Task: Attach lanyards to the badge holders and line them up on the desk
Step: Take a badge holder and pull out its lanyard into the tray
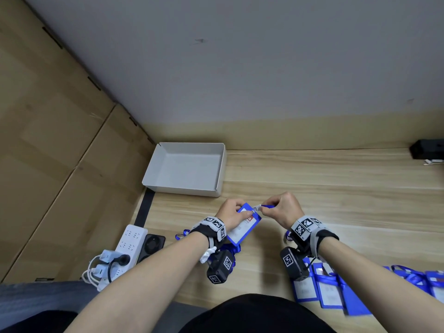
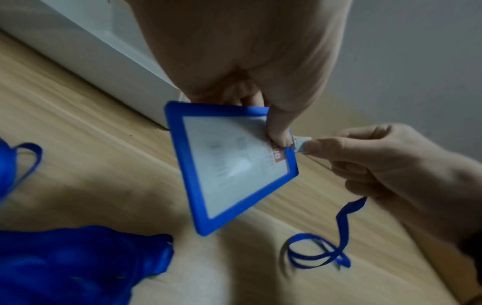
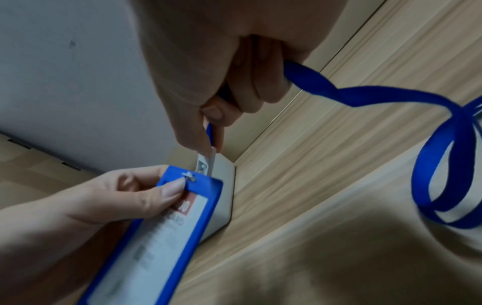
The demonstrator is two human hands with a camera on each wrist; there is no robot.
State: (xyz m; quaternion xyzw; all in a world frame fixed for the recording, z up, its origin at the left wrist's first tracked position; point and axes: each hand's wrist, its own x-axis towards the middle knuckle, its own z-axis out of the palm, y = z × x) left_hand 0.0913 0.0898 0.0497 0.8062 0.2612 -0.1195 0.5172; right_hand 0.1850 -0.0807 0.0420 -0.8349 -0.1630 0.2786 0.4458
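Your left hand [image 1: 231, 216] pinches the badge holder [image 2: 229, 165] at its top edge, thumb on the front by the slot, holding it off the desk [image 1: 336, 188] just near the white box [image 1: 185, 169]. Your right hand [image 1: 283, 207] pinches the metal clip [image 3: 206, 163] of the lanyard [image 3: 427, 156] between thumb and forefinger, right at the slot; the strap runs through the curled fingers and loops down onto the desk.

Handling, judged: holder looks light and stiff, a rigid frame, so gripping near the slot keeps it steady. The clear window may be slick; stay on the rim. The strap is soft and floppy and gives no control, so take the clip itself. The clip is small and could slip.

Looks: blue frame, clear window, a white card with a red band at top. Blue flat ribbon, silver clip. Whether the clip is already through the slot I can't tell.

Finished badges [image 1: 331, 289] lie in a row at near right; a heap of spare lanyards [image 2: 73, 266] sits near left.
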